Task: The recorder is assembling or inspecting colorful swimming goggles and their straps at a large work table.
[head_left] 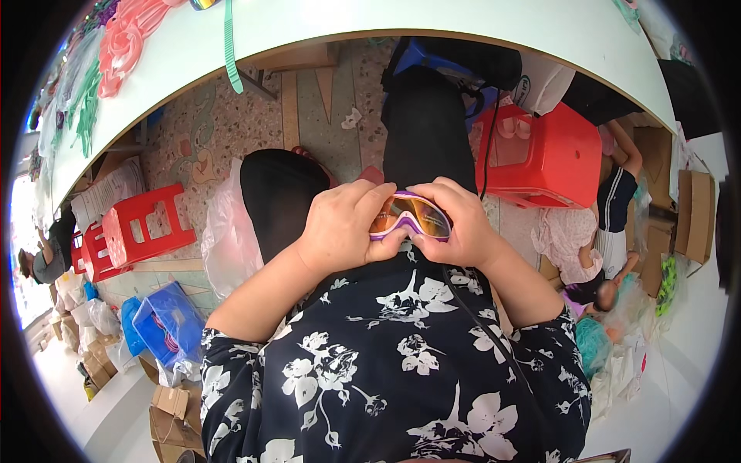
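Between my two hands, above my lap, is a pair of swim goggles [410,215] with a purple and white frame and shiny orange-tinted lenses. My left hand [343,221] grips the left end, thumb below and fingers over the top edge. At the other end, my right hand [457,221] pinches the frame in the same way. Both thumbs meet close to the nose notch. No strap can be made out on the goggles; the ends are covered by my fingers.
A white table [309,23] curves across the far side, with pink straps [127,42] and a green strap [230,50] on it. Red stools [540,154] stand on the right and left. A blue crate [170,320] sits at the left. Two people are at the right, another far left.
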The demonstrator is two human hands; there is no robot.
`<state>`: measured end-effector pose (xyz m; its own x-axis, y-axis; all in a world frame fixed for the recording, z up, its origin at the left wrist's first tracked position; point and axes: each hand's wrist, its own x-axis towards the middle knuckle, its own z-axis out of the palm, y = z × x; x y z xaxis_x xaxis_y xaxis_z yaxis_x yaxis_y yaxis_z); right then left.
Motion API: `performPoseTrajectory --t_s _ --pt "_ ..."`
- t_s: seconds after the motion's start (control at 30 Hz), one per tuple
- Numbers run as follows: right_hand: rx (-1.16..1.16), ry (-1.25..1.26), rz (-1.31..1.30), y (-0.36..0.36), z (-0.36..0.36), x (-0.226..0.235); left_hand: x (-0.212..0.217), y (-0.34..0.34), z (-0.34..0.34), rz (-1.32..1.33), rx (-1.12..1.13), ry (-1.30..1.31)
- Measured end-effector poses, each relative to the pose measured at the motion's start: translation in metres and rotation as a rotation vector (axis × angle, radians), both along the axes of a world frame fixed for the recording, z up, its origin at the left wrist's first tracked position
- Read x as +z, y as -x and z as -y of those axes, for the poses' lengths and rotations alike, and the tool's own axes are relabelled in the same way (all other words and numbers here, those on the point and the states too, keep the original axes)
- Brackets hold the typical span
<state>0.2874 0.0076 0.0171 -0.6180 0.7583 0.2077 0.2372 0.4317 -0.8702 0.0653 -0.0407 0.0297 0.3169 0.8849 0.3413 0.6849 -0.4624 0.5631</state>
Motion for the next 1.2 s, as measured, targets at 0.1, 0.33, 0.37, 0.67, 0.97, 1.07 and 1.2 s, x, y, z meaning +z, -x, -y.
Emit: performPoseTrajectory --t_s 0.1,0.33,0.37,0.67,0.97,1.07,1.2 --pt "-0.043 0.036 -0.023 0.001 0.003 -0.005 0.008 0.002 -0.001 -0.049 0.027 -0.158" --pt "-0.03 0.132 -0.001 0.001 0.002 -0.008 0.013 0.014 -0.003 -0.023 -0.243 -0.23" --pt "-0.029 0.131 -0.001 0.0 0.002 -0.009 0.01 0.012 -0.002 -0.039 -0.231 -0.254" --pt "-0.062 0.035 -0.021 0.0 0.015 -0.024 -0.019 0.002 0.018 0.06 -0.121 -0.217" --pt "-0.027 -0.112 -0.022 -0.003 0.01 -0.014 0.001 0.012 0.012 0.093 -0.018 0.066" --pt "-0.024 -0.176 -0.073 0.0 0.005 -0.011 -0.005 0.014 0.013 0.061 -0.054 0.194" --pt "0.003 -0.171 -0.038 -0.003 0.005 -0.015 -0.008 0.005 0.015 0.021 -0.049 0.204"
